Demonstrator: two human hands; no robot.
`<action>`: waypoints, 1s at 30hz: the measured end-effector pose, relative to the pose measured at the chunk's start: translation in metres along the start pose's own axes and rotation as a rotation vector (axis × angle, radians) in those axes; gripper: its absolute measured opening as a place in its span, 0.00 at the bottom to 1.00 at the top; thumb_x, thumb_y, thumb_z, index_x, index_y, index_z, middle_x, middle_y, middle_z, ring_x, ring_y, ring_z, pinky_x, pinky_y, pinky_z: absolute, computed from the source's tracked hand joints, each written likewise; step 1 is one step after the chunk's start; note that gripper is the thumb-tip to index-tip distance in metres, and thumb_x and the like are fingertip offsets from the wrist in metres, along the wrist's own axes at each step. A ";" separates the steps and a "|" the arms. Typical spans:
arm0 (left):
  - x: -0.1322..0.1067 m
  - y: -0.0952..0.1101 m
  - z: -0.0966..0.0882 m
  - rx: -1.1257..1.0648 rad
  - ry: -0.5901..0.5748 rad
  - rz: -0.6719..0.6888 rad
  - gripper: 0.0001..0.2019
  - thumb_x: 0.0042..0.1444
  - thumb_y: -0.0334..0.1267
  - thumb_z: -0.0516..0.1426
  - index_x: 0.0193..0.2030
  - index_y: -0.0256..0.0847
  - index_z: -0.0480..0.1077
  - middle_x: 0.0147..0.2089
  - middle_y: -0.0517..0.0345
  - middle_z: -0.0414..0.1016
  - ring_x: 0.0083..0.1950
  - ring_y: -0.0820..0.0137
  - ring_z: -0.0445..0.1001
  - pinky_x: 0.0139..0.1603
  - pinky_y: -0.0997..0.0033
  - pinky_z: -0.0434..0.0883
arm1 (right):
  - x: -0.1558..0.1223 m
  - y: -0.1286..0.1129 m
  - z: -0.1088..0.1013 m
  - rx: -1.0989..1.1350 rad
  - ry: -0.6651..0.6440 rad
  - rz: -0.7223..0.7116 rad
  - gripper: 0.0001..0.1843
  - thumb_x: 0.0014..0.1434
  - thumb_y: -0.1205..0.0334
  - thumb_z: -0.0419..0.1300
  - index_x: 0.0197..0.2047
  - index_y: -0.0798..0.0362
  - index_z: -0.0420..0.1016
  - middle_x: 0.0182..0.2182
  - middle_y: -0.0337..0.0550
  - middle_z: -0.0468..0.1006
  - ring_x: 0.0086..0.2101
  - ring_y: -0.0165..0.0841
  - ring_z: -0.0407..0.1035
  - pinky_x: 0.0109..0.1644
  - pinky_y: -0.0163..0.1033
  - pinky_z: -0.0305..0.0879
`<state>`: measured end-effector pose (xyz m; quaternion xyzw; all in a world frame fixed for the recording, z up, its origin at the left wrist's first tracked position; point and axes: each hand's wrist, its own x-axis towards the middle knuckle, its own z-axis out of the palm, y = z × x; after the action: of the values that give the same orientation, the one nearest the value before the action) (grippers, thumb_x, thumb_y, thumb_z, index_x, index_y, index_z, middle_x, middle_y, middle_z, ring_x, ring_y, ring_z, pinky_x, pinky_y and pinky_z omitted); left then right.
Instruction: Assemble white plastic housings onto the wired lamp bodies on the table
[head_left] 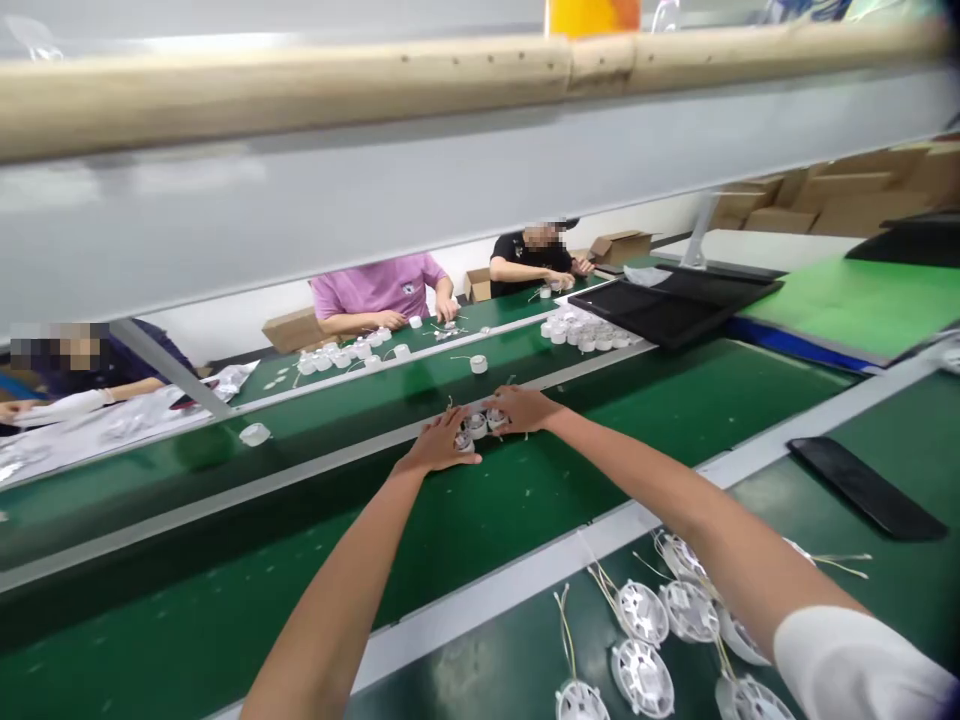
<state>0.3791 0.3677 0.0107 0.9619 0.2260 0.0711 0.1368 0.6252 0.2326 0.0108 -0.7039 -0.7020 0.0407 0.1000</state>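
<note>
Out on the green belt ahead, both hands close around a small cluster of round white wired parts point(475, 425) with shiny, silvery tops. My left hand point(437, 444) curls along the cluster's left side, its thumb pointing right at the near edge. From the right, my right hand point(523, 410) grips the rightmost part with bent fingers. Thin pale wires stick up beside the fingers. The fingers partly hide the parts, so how firmly each is held is unclear. Below my right forearm, several similar round parts point(643, 678) with wires lie on the near green table.
Single white parts point(478, 364) ride the farther belt lane; a white batch point(585, 330) sits by a black tray point(675, 300). A black strip point(866, 487) lies at right. Overhead runs a wood-edged shelf point(300, 95). Several co-workers sit opposite, one in a purple shirt point(382, 290).
</note>
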 end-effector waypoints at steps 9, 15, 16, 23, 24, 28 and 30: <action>-0.077 0.039 0.005 0.038 0.230 -0.130 0.36 0.55 0.48 0.64 0.70 0.42 0.66 0.67 0.42 0.73 0.68 0.47 0.71 0.71 0.49 0.64 | -0.036 -0.093 -0.006 0.033 0.078 -0.110 0.38 0.65 0.32 0.60 0.72 0.40 0.68 0.62 0.47 0.79 0.57 0.46 0.77 0.51 0.44 0.75; -0.250 0.097 -0.030 0.091 0.453 -0.226 0.35 0.60 0.56 0.61 0.71 0.44 0.64 0.63 0.42 0.73 0.63 0.46 0.72 0.67 0.43 0.66 | -0.134 -0.223 -0.034 0.047 0.186 -0.228 0.36 0.68 0.33 0.58 0.72 0.40 0.66 0.54 0.49 0.82 0.49 0.48 0.79 0.46 0.47 0.75; -0.286 0.109 -0.026 0.092 0.468 -0.228 0.36 0.60 0.56 0.61 0.71 0.45 0.64 0.63 0.43 0.73 0.63 0.45 0.72 0.67 0.43 0.66 | -0.160 -0.247 -0.029 0.049 0.203 -0.242 0.36 0.67 0.33 0.59 0.72 0.41 0.66 0.54 0.50 0.82 0.49 0.49 0.79 0.46 0.48 0.75; -0.445 0.195 0.049 0.039 0.333 -0.259 0.37 0.59 0.50 0.64 0.74 0.49 0.64 0.66 0.44 0.73 0.64 0.46 0.71 0.65 0.44 0.70 | -0.333 -0.344 0.048 0.069 0.207 -0.146 0.35 0.69 0.44 0.63 0.73 0.50 0.66 0.54 0.61 0.79 0.52 0.55 0.73 0.43 0.52 0.76; -0.452 0.203 0.054 0.030 0.320 -0.259 0.40 0.58 0.52 0.65 0.75 0.49 0.61 0.69 0.42 0.70 0.67 0.45 0.68 0.66 0.42 0.69 | -0.346 -0.344 0.053 0.074 0.197 -0.124 0.36 0.68 0.44 0.63 0.74 0.50 0.65 0.56 0.62 0.79 0.53 0.56 0.72 0.44 0.52 0.76; -0.474 0.214 0.054 -0.014 0.320 -0.212 0.57 0.51 0.60 0.71 0.81 0.50 0.48 0.82 0.39 0.47 0.80 0.39 0.50 0.75 0.35 0.59 | -0.377 -0.323 0.038 0.103 0.116 -0.108 0.51 0.63 0.41 0.68 0.81 0.44 0.50 0.71 0.60 0.65 0.64 0.60 0.66 0.50 0.54 0.76; -0.487 0.214 0.051 -0.018 0.318 -0.201 0.52 0.56 0.57 0.69 0.80 0.51 0.49 0.82 0.42 0.48 0.82 0.42 0.47 0.77 0.36 0.57 | -0.388 -0.313 0.020 0.112 0.073 -0.123 0.57 0.61 0.42 0.69 0.83 0.40 0.42 0.76 0.58 0.57 0.68 0.60 0.62 0.53 0.55 0.75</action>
<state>0.0454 -0.0492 -0.0118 0.9098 0.3392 0.2100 0.1145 0.3106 -0.1539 0.0206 -0.6536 -0.7366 0.0483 0.1671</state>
